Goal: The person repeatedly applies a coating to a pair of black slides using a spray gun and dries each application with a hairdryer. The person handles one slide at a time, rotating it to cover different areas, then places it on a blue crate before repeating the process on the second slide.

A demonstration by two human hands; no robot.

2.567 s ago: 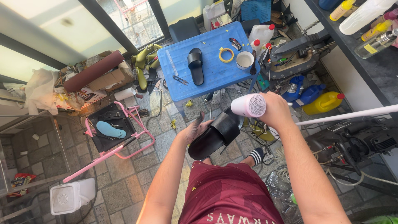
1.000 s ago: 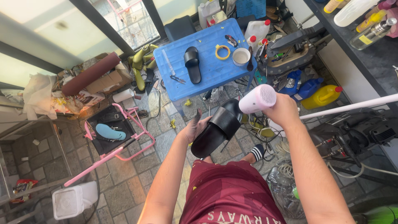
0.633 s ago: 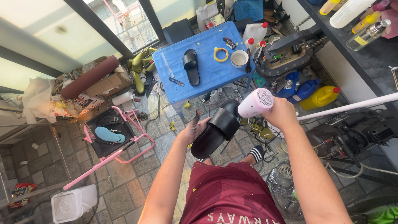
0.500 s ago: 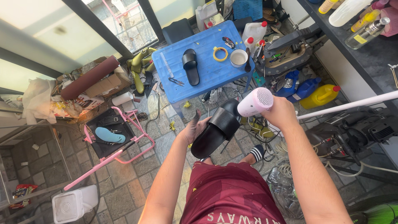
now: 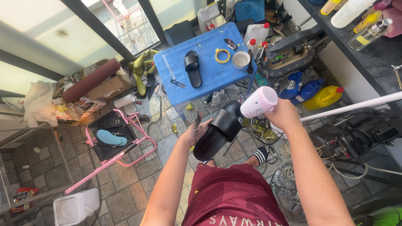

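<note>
a black slide sandal (image 5: 218, 130) sits in front of the person's lap, held up in the air above the tiled floor (image 5: 138, 184). it looks light and rubbery, likely a soft sole that bends a little and a wide strap across the top; the matte surface should not slip much. the sole edge or the strap seems the safest place to hold it. the left hand (image 5: 196, 130) cups it from the side, its grip wrapped round the sole's edge with the thumb lying along the sandal. the right hand (image 5: 285, 114) is closed firmly round the handle of a pale pink hair dryer (image 5: 258, 101), whose nozzle points at the sandal's far end, very close to it. beyond the hands stands a blue plastic counter (image 5: 209, 77) carrying a matching black sandal (image 5: 192, 68), a roll of yellow tape (image 5: 222, 55), a white cup (image 5: 240, 59) and small tools. to the left, a pink metal frame (image 5: 125, 148) holds a blue insole (image 5: 110, 138). yellow and blue jugs (image 5: 312, 92) stand on the right.
</note>
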